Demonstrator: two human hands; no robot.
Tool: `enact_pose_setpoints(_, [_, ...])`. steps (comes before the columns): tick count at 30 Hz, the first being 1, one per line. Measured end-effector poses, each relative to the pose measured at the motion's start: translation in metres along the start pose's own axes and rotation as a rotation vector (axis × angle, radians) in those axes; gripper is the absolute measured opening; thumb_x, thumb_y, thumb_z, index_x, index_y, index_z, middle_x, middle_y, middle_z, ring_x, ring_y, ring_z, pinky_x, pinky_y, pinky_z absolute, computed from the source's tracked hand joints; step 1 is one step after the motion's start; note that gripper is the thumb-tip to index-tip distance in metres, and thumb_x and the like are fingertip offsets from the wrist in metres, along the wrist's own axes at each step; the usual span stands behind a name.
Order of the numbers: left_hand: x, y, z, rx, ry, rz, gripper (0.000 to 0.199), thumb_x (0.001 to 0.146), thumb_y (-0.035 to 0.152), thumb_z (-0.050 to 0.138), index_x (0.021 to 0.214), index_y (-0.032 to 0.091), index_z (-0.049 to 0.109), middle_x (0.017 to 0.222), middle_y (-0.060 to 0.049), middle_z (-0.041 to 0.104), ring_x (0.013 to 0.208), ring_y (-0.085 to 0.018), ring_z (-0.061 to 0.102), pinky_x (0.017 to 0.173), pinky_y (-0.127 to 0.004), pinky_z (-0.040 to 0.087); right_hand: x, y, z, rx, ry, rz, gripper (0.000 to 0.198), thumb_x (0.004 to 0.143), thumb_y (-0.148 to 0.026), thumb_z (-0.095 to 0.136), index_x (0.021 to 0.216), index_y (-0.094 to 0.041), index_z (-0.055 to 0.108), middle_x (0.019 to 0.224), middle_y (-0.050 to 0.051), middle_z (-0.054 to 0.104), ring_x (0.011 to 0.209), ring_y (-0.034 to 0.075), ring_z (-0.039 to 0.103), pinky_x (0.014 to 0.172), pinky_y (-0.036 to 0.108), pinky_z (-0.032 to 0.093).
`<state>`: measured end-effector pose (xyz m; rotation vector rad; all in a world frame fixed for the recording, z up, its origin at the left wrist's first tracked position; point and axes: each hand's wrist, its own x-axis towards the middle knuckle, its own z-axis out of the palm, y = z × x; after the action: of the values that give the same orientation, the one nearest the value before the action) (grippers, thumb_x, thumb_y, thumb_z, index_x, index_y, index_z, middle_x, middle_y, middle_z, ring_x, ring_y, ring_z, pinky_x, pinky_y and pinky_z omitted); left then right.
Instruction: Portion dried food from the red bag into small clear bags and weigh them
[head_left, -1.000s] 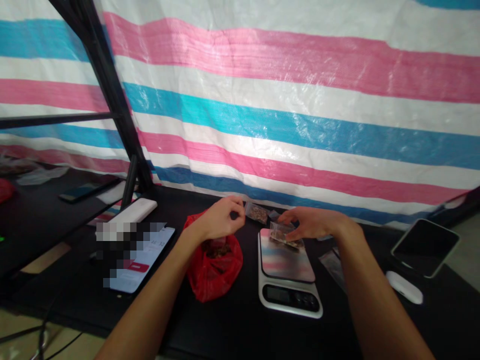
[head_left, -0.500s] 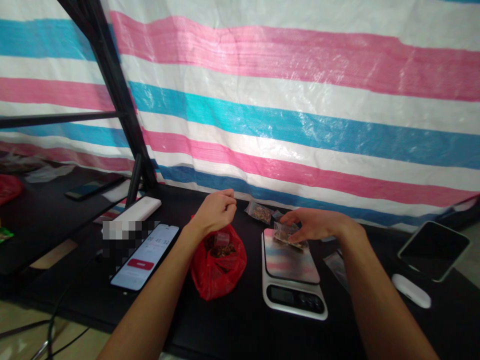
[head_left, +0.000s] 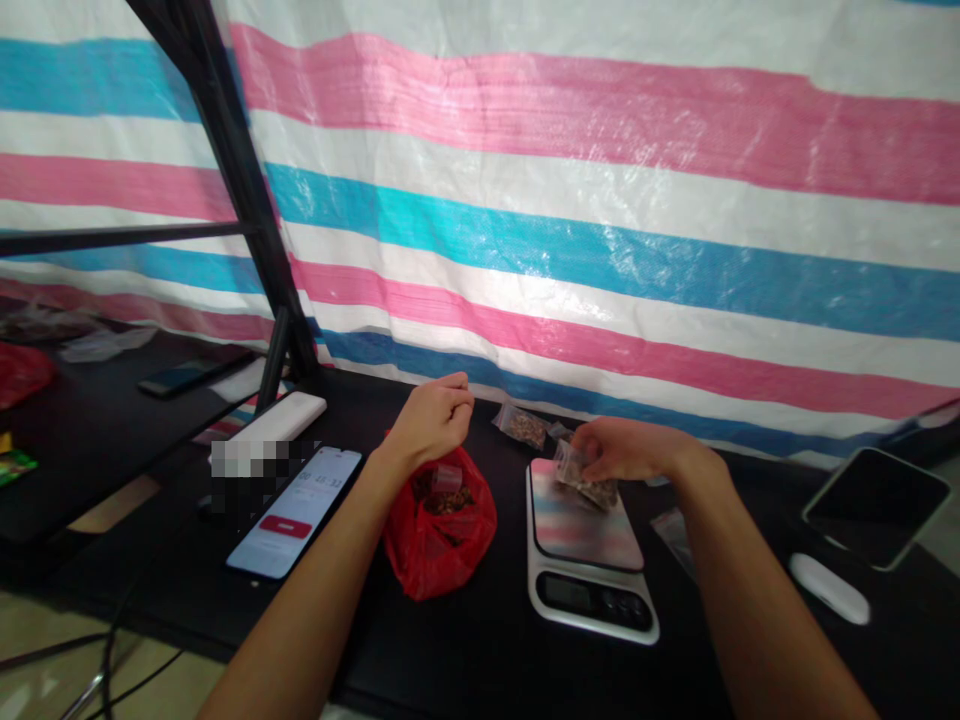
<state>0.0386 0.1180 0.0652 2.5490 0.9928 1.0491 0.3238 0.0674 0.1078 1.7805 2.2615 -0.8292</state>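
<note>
My right hand (head_left: 628, 450) pinches a small clear zip bag (head_left: 592, 492) of brown dried bits over the scale plate. The kitchen scale (head_left: 589, 525) is white with a shiny plate and a dark display at its near end; whether the bag touches the plate I cannot tell. My left hand (head_left: 439, 418) is closed in a fist above the far edge of a red plastic bag (head_left: 439, 560). What that fist holds, if anything, is hidden. Inside the open red bag lie more brown bits and a small clear scoop or cup (head_left: 448, 478).
Another filled zip bag (head_left: 523, 428) lies behind the scale, and a flat clear bag (head_left: 673, 540) to its right. A lit phone (head_left: 296, 515) and white box (head_left: 281, 425) are at left. A dark-screened device (head_left: 876, 505) and white case (head_left: 830, 588) lie right. Striped sheeting hangs behind.
My right hand's fingers have closed more on the small zip bag, which has tipped and shifted slightly over the plate. My left hand stays in the same place.
</note>
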Motion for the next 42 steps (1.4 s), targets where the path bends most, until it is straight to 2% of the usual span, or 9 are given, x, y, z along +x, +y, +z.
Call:
enact_pose_setpoints(2, [0.000, 0.001, -0.001, -0.003, 0.012, -0.015, 0.029, 0.081, 0.012, 0.040, 0.054, 0.020, 0.043, 0.070, -0.001, 0.047, 0.066, -0.015, 0.050, 0.068, -0.031, 0.038, -0.002, -0.012, 0.000, 0.039, 0.062, -0.065, 0.023, 0.081, -0.031, 0.068, 0.098, -0.016, 0.073, 0.076, 0.002, 0.070, 0.067, 0.017, 0.062, 0.059, 0.026, 0.043])
enact_pose_setpoints(4, [0.000, 0.002, -0.002, 0.002, 0.021, -0.028, 0.029, 0.082, 0.013, 0.039, 0.054, 0.020, 0.042, 0.069, -0.001, 0.047, 0.065, -0.014, 0.050, 0.067, -0.031, 0.037, -0.004, -0.032, 0.004, 0.085, 0.101, -0.221, 0.027, 0.088, -0.032, 0.062, 0.108, -0.018, 0.072, 0.083, 0.003, 0.071, 0.072, 0.017, 0.062, 0.062, 0.025, 0.044])
enact_pose_setpoints(7, [0.000, 0.001, -0.001, 0.011, 0.025, -0.031, 0.030, 0.083, 0.013, 0.039, 0.055, 0.020, 0.043, 0.070, -0.001, 0.047, 0.066, -0.015, 0.050, 0.066, -0.032, 0.036, -0.001, -0.068, 0.016, 0.078, 0.148, -0.424, 0.023, 0.092, -0.028, 0.056, 0.107, -0.021, 0.072, 0.092, 0.003, 0.072, 0.080, 0.017, 0.063, 0.068, 0.025, 0.045])
enact_pose_setpoints(9, [0.000, -0.002, -0.001, 0.019, 0.023, -0.030, 0.029, 0.082, 0.013, 0.040, 0.055, 0.020, 0.043, 0.070, -0.001, 0.047, 0.067, -0.015, 0.050, 0.067, -0.032, 0.037, 0.005, -0.086, 0.028, 0.018, 0.173, -0.493, 0.023, 0.092, -0.023, 0.056, 0.109, -0.021, 0.071, 0.095, 0.004, 0.073, 0.081, 0.017, 0.063, 0.070, 0.026, 0.044])
enact_pose_setpoints(12, [-0.001, -0.005, 0.000, 0.030, 0.023, -0.031, 0.028, 0.081, 0.012, 0.040, 0.055, 0.020, 0.045, 0.070, -0.001, 0.048, 0.067, -0.015, 0.050, 0.068, -0.031, 0.038, 0.012, -0.100, 0.040, -0.034, 0.196, -0.483, 0.026, 0.089, -0.020, 0.060, 0.113, -0.021, 0.070, 0.099, 0.005, 0.075, 0.078, 0.017, 0.063, 0.067, 0.026, 0.040])
enact_pose_setpoints(14, [-0.001, -0.007, -0.001, 0.034, 0.022, -0.035, 0.028, 0.081, 0.012, 0.040, 0.055, 0.020, 0.046, 0.071, -0.001, 0.048, 0.068, -0.015, 0.051, 0.069, -0.031, 0.038, 0.014, -0.101, 0.044, -0.042, 0.184, -0.452, 0.024, 0.089, -0.023, 0.061, 0.111, -0.020, 0.070, 0.094, 0.005, 0.075, 0.074, 0.017, 0.063, 0.063, 0.026, 0.038])
enact_pose_setpoints(19, [-0.001, -0.008, -0.001, 0.044, 0.028, -0.052, 0.028, 0.082, 0.013, 0.040, 0.056, 0.020, 0.047, 0.071, -0.001, 0.048, 0.067, -0.015, 0.050, 0.068, -0.031, 0.038, 0.013, -0.099, 0.043, -0.057, 0.215, -0.403, 0.032, 0.089, -0.027, 0.062, 0.120, -0.022, 0.069, 0.094, 0.005, 0.077, 0.077, 0.019, 0.066, 0.064, 0.026, 0.038])
enact_pose_setpoints(28, [-0.001, -0.008, 0.001, 0.053, 0.015, -0.045, 0.029, 0.083, 0.013, 0.040, 0.055, 0.020, 0.046, 0.071, -0.001, 0.047, 0.068, -0.015, 0.050, 0.067, -0.030, 0.037, 0.011, -0.098, 0.043, -0.096, 0.250, -0.399, 0.039, 0.089, -0.027, 0.064, 0.128, -0.024, 0.066, 0.096, 0.006, 0.078, 0.083, 0.021, 0.069, 0.067, 0.027, 0.039])
enact_pose_setpoints(42, [0.000, -0.006, 0.000, 0.059, 0.021, -0.031, 0.028, 0.083, 0.013, 0.041, 0.056, 0.020, 0.047, 0.071, -0.001, 0.048, 0.067, -0.015, 0.050, 0.068, -0.031, 0.037, 0.007, -0.101, 0.040, -0.178, 0.297, -0.360, 0.039, 0.088, -0.028, 0.066, 0.127, -0.027, 0.067, 0.097, 0.006, 0.078, 0.088, 0.024, 0.070, 0.070, 0.029, 0.041])
